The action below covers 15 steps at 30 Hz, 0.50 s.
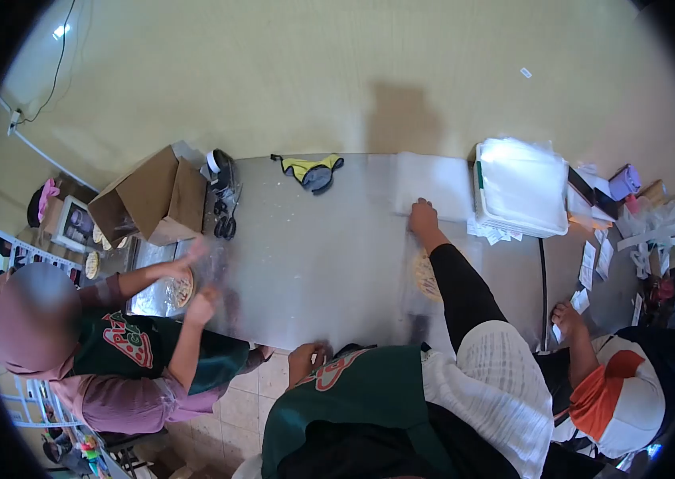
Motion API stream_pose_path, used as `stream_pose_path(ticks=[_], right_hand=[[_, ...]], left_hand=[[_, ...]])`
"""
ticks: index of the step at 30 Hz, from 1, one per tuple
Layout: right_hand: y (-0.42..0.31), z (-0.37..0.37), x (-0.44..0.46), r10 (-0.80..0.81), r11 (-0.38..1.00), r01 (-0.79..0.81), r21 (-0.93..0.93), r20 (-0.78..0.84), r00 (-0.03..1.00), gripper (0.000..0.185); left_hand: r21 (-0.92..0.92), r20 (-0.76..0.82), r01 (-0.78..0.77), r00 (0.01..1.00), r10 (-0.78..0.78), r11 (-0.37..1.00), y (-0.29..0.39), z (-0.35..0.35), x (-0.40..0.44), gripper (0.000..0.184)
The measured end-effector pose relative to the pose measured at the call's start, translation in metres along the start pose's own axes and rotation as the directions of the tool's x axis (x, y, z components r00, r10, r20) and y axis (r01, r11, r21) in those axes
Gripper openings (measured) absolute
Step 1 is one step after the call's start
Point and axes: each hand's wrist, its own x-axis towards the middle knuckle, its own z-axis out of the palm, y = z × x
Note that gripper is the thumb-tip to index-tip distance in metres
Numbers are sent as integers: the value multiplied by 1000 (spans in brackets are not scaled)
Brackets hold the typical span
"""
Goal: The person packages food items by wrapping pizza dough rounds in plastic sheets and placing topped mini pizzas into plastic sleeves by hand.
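My right hand (424, 217) reaches across the metal table, its fingers bent over the lower edge of a stack of clear plastic sheets or bags (433, 185); whether it grips one is too small to tell. Below my right forearm, partly covered by the sleeve, lies a round flat food piece (426, 275) on clear plastic. My left hand (306, 363) is at the table's near edge, its fingers curled beside my apron (353, 407), and what it holds, if anything, is hidden.
A co-worker (126, 343) at the left has both hands over another round piece (183, 287). A cardboard box (150, 195), scissors (226, 223) and a yellow-grey item (311, 172) lie along the back. Right: white basket (521, 188), another person's hand (567, 319) with paper slips.
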Motion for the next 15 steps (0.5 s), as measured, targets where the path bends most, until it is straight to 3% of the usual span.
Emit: stream_pose_path(ticks=[1,5,8,11,14,15], right_hand=[[1,2,1,-21,1000,21,5,3,1000,17],[15,11,6,-3,981,17,192,-70,998,13],[30,6,14,-17,923,69,377,-140,990,12],[29,-17,9,175,865,-26,501,-254,951,13],[6,-55,-16,177,854,121,505,-501,847,16],[-5,-67,-30,90,867,168,470,-477,874,15]], left_hand=[[-90,-88,2,996,-10,996,4,2,-5,12],[-106,-4,22,1000,-23,994,7,2,-8,13],[-106,65,-63,995,70,992,-14,9,-3,15],[-83,120,-216,967,225,973,-21,2,19,17],[-66,144,-275,949,282,959,-29,2,32,23],[-45,178,-295,938,299,954,-36,2,39,28]])
